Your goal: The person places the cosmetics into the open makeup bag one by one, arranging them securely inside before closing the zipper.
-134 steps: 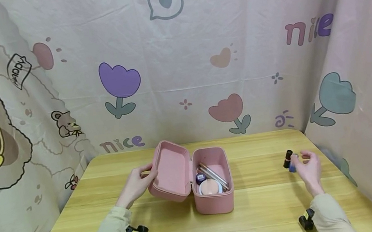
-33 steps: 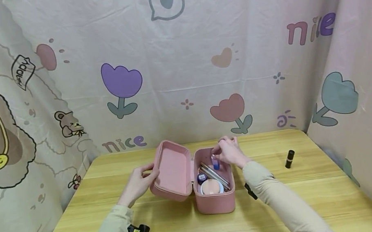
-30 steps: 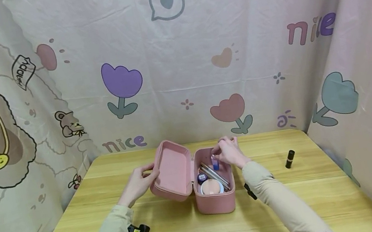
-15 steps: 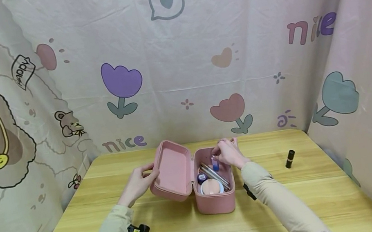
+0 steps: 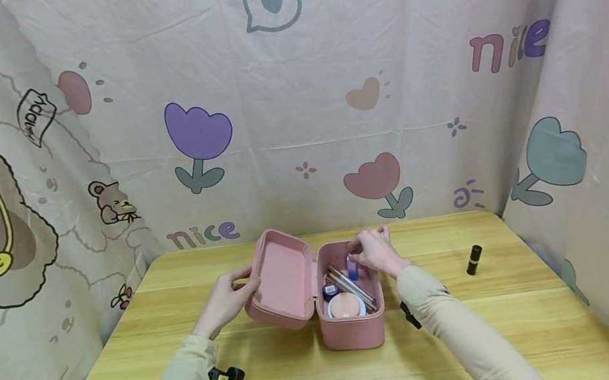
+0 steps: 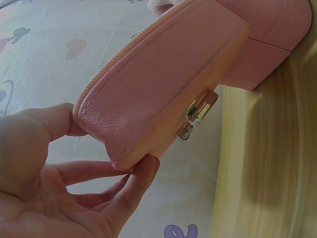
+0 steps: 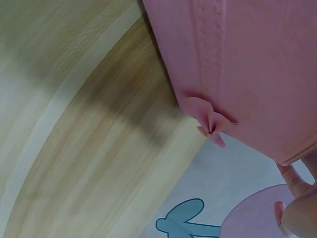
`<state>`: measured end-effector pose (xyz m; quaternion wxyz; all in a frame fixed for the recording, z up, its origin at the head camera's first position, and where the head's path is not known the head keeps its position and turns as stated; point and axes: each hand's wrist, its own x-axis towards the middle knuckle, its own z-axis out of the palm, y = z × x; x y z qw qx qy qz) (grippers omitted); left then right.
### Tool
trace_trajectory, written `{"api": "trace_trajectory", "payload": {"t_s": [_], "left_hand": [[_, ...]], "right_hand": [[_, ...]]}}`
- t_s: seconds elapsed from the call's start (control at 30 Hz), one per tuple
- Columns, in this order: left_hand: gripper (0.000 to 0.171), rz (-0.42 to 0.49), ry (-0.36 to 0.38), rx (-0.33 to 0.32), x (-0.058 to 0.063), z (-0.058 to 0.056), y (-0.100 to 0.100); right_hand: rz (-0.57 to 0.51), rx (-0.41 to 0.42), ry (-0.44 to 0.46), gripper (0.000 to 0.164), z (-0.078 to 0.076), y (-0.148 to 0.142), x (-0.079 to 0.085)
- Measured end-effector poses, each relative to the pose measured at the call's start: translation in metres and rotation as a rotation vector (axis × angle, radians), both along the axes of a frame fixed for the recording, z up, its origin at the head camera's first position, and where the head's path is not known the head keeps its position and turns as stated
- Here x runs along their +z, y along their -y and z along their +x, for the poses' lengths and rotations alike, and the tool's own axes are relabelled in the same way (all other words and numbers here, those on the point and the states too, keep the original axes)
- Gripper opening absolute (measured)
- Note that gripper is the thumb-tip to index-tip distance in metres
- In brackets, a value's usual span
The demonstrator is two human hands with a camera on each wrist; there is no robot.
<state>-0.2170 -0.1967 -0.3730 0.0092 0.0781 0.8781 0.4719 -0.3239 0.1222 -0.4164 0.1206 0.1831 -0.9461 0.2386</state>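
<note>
A pink makeup case stands with its lid swung out to the left. My left hand pinches the lid's outer edge; the left wrist view shows the thumb on the zipper side and fingers beneath, near a gold clasp. Over the case's back right corner, my right hand pinches a small blue, clear-topped item inside; its kind is unclear. Also in the case lie a powder puff compact, a dark-capped jar and several slim brush-like sticks.
A black lipstick-like tube stands on the wooden table, to the right. A printed curtain hangs behind the table and along both sides. A pink bow sits on the case's outer wall.
Since the oldest frame, my right hand has carried the blue item from beside the black tube into the case. Over the last second both hands have stayed nearly still.
</note>
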Motion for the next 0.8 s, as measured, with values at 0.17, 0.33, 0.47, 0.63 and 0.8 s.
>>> {"api": "trace_trajectory", "payload": {"t_s": [0.17,0.33,0.47,0.63,0.8], "left_hand": [[0.051,-0.005,0.003,-0.002,0.000,0.000,0.000],[0.052,-0.010,0.005,0.003,0.001,0.001,0.000],[0.053,-0.009,0.004,0.004,0.001,0.000,0.001],[0.053,-0.006,0.005,-0.001,0.000,0.000,0.001],[0.052,-0.009,0.005,0.005,0.000,0.000,0.000]], "right_hand": [[-0.076,0.001,-0.003,0.022,0.005,-0.003,0.002],[-0.217,0.010,-0.067,0.023,0.014,-0.009,0.000],[-0.370,-0.007,-0.151,0.024,0.022,-0.015,-0.005],[-0.587,-0.051,-0.260,0.027,0.037,-0.025,-0.013],[-0.751,-0.117,-0.394,0.029,0.050,-0.043,-0.024]]}}
